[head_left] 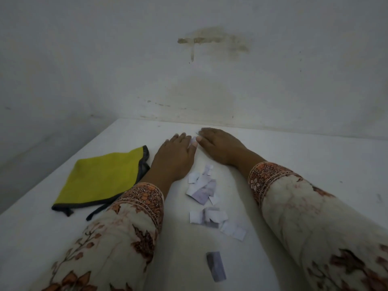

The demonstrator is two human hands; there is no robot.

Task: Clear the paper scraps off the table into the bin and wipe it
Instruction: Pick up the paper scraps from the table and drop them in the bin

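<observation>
- The paper scraps [204,191] lie on the white table [294,148] between your two forearms, in a loose pile; one darker scrap [216,266] lies apart, nearer to you.
- A small scrap [193,140] sits between your two hands, near the far edge of the table.
- The yellow cloth [102,177] with a dark border lies flat to the left, just beside your left wrist.
- Your left hand [175,156] rests palm down with the fingers straight and together, holding nothing.
- Your right hand [218,145] also lies palm down; its thumb touches the small scrap, and the fingers look relaxed.
- Both patterned sleeves [315,217] lie on the table, and the hands almost meet at the stained wall [210,80].
</observation>
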